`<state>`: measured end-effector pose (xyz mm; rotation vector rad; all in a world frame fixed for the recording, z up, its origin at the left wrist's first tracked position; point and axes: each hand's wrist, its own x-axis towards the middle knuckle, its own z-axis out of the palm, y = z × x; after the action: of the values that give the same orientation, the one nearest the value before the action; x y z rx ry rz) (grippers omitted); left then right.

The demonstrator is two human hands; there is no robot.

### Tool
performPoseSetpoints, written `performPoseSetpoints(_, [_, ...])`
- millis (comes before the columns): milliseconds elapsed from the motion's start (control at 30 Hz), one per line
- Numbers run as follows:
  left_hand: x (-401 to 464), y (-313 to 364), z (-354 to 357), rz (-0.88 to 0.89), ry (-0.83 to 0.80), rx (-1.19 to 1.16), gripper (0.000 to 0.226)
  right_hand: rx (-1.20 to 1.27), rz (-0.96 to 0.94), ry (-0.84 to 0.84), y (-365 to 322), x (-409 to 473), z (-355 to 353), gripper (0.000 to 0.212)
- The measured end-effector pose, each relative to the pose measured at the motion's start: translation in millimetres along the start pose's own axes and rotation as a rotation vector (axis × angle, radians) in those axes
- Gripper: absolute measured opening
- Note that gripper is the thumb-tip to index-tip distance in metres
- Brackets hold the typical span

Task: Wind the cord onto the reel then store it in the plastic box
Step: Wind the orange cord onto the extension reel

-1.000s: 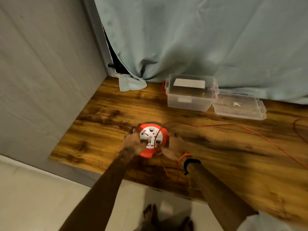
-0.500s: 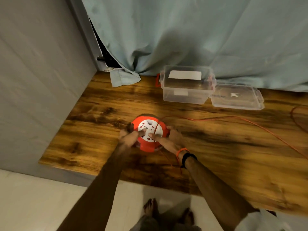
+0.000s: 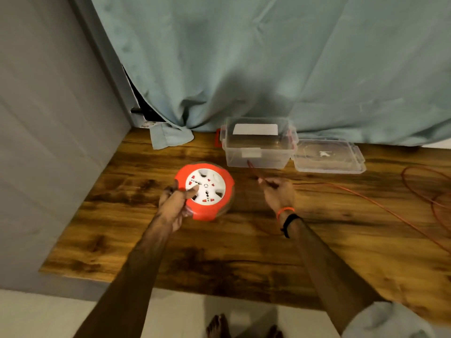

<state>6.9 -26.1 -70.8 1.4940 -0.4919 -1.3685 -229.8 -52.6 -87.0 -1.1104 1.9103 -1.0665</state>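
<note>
While left hand (image 3: pixel 174 203) grips reel (image 3: pixel 205 190), right hand (image 3: pixel 278 191) pinches cord (image 3: pixel 366 198) (taut).

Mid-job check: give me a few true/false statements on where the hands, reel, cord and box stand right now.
1. The left hand holds the reel. True.
2. The right hand rests flat on the table. False: it pinches the cord, away from the reel.
3. The box has its lid on. False: the lid lies on the table just right of the open box.
4. Loose cord trails off to the right across the table. True.
5. The reel is already in the box. False: it is in front of the box, in the left hand.
</note>
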Motion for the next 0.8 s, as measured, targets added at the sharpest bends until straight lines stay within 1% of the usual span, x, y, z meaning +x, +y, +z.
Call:
performPoseSetpoints(67, [0,3,0,-0.014,-0.018,-0.08,0.056,0.038,0.093,0.081,10,13,-13,0.016])
performPoseSetpoints(100, [-1,5,1,-0.023,-0.02,-0.115,0.057,-0.01,0.126,0.103,15,19,-19,0.02])
performPoseSetpoints(133, [-2,6,3,-0.027,-0.029,-0.146,0.056,-0.108,0.152,0.103,21,24,-25,0.025])
performPoseSetpoints(200, [-3,5,7,-0.029,-0.051,-0.181,0.052,-0.389,0.163,0.069,28,28,-35,0.037])
performPoseSetpoints(233, [-3,5,9,-0.032,-0.062,-0.185,0.05,-0.568,0.109,0.065,31,28,-39,0.043])
performPoseSetpoints(267, [-3,3,12,-0.034,-0.073,-0.187,0.048,-0.731,0.011,0.082,32,28,-41,0.051])
performPoseSetpoints(300, [-2,2,16,-0.033,-0.09,-0.185,0.046,-0.825,-0.122,0.116,33,28,-41,0.058])
performPoseSetpoints(333, [-2,0,20,-0.032,-0.107,-0.185,0.045,-0.83,-0.26,0.137,30,27,-39,0.06])
performPoseSetpoints(367, [-2,-1,23,-0.035,-0.121,-0.188,0.045,-0.753,-0.383,0.125,26,26,-36,0.053])
performPoseSetpoints(400, [-2,-2,28,-0.038,-0.136,-0.192,0.046,-0.593,-0.457,0.084,20,25,-34,0.043])
performPoseSetpoints(433, [-2,-3,32,-0.041,-0.147,-0.194,0.046,-0.428,-0.486,0.019,14,23,-32,0.033])
performPoseSetpoints(467, [-1,-4,37,-0.042,-0.16,-0.193,0.046,-0.314,-0.489,-0.053,8,23,-31,0.027])
performPoseSetpoints(500, [-1,-4,41,-0.041,-0.17,-0.193,0.044,-0.243,-0.491,-0.117,3,22,-30,0.026])
performPoseSetpoints(533, [-2,-5,45,-0.04,-0.179,-0.195,0.043,-0.175,-0.485,-0.185,0,22,-31,0.029])
performPoseSetpoints(600, [-2,-5,53,-0.036,-0.2,-0.2,0.047,-0.053,-0.446,-0.293,-8,20,-33,0.043])
performPoseSetpoints(633, [-2,-4,57,-0.034,-0.21,-0.203,0.049,-0.047,-0.434,-0.313,-11,21,-34,0.052])
performPoseSetpoints(667, [-2,-4,60,-0.031,-0.219,-0.206,0.05,-0.108,-0.482,-0.286,-13,21,-36,0.057])
performPoseSetpoints(733, [-3,-3,67,-0.011,-0.237,-0.208,0.049,-0.328,-0.697,-0.164,-16,20,-39,0.059])
performPoseSetpoints(800, [-5,-2,74,0.024,-0.229,-0.207,0.051,-0.475,-0.867,-0.121,-22,16,-42,0.057])
